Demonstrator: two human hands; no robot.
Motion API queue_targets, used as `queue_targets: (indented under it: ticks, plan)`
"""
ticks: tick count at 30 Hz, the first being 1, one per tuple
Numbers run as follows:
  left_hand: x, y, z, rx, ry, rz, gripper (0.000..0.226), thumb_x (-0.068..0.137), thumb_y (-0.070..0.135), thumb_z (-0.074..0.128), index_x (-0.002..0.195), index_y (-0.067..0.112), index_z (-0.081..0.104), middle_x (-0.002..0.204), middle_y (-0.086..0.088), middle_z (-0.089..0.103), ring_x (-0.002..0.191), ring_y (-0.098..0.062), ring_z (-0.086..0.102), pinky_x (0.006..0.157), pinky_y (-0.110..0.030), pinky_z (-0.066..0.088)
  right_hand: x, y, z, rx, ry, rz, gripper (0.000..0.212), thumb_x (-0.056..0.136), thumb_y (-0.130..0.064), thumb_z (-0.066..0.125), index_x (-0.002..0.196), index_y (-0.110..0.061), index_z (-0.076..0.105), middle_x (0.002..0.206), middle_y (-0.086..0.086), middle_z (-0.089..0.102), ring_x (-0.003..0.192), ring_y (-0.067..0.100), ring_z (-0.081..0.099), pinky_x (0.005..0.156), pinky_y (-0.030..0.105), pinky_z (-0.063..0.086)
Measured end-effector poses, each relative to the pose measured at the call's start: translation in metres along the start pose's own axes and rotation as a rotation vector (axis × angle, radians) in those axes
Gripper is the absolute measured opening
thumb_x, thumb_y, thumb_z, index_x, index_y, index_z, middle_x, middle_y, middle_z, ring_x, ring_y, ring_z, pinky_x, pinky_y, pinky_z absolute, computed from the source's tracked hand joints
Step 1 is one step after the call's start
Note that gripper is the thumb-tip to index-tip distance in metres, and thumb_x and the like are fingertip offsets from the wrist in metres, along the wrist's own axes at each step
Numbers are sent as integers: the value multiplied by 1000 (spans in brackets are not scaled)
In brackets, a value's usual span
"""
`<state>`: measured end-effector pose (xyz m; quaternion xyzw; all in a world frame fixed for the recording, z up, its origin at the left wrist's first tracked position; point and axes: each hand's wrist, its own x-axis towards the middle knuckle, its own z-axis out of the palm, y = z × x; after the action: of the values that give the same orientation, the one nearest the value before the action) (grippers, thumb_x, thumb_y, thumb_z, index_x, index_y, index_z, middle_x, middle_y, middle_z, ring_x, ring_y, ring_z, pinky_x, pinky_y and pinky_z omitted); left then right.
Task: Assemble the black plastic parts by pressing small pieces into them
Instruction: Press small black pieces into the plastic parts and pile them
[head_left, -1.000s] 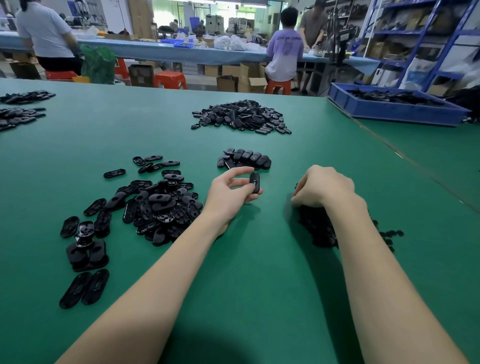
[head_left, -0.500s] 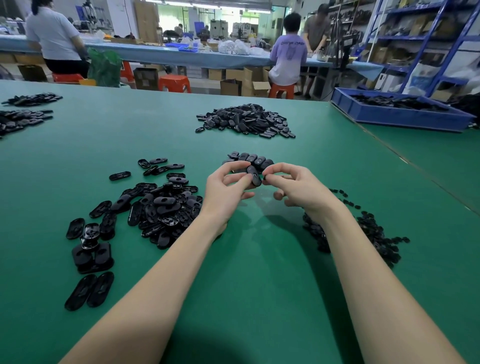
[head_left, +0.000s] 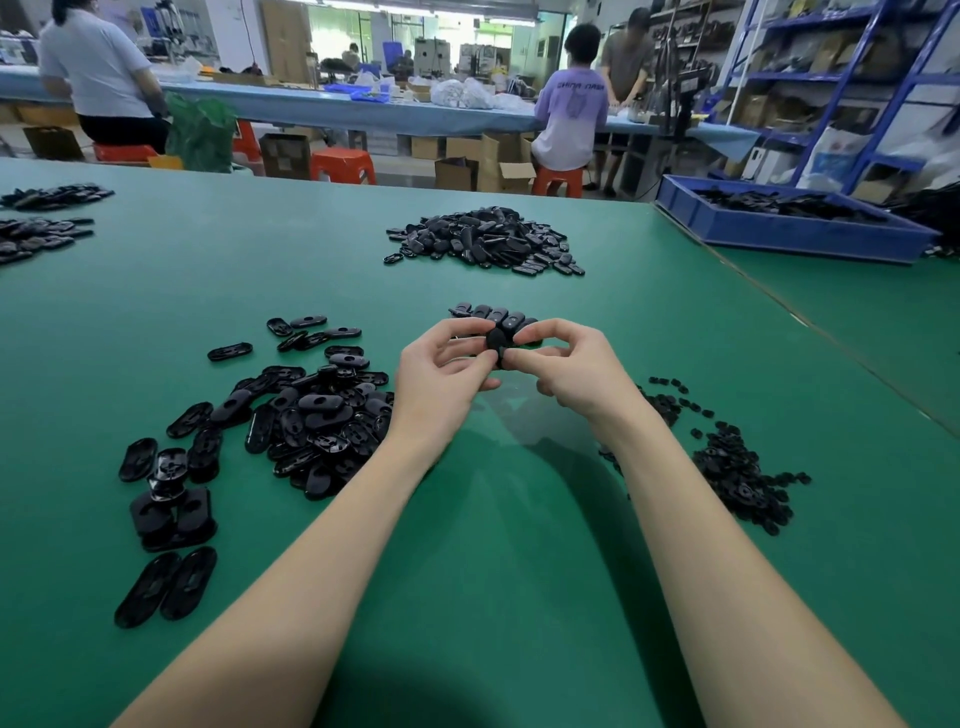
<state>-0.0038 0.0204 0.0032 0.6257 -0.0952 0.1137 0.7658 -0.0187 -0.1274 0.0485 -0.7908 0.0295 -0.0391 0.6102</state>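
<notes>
Both hands meet above the middle of the green table (head_left: 493, 519). My left hand (head_left: 441, 374) and my right hand (head_left: 566, 369) pinch one black oval plastic part (head_left: 497, 343) between thumbs and fingertips. Any small piece at the part is hidden by my fingers. A loose heap of black oval parts (head_left: 306, 415) lies to the left of my left wrist. A scatter of small black pieces (head_left: 737, 467) lies to the right of my right forearm. A short row of black parts (head_left: 493, 313) sits just behind my hands.
A larger pile of black parts (head_left: 488, 241) lies farther back on the table. More parts (head_left: 36, 234) lie at the far left edge. A blue tray (head_left: 789, 228) with black parts stands at the back right. People work at a bench behind.
My right hand left the small-piece scatter and came to the part in my left hand. Both hands now pinch it together, slightly higher and farther from me.
</notes>
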Motion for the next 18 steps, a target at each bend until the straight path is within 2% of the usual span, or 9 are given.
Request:
queue_targets:
  ticks: [4,9,14,18]
  plan:
    - [0,0,0,33,-24,18,28,88,-5,69,98,20,75,93,-6,77,89,-16,74,69,-26,60,1,1,0,-4,13,1,19,86,-18,83,96,-19,67,84,7,69,36,-1,40,41,11,33]
    - [-1,1,0,55,-51,42,28,89,-4,68,98,22,75,91,2,78,90,-14,74,68,-25,59,2,3,-1,-5,33,12,20,83,-19,85,96,-19,69,77,3,64,36,0,38,41,11,32]
    - [0,4,1,-17,-32,-23,22,90,-3,68,98,17,73,88,-5,78,88,-20,75,68,-24,58,4,6,-2,-87,66,1,21,82,-31,84,97,-22,72,72,-8,65,39,-4,46,59,22,39]
    - [1,8,0,-148,-34,-156,18,91,-3,67,99,13,69,88,-8,77,82,-21,74,72,-24,58,2,9,-4,-11,34,8,16,83,-34,85,87,-24,74,73,-5,63,42,1,44,46,12,35]
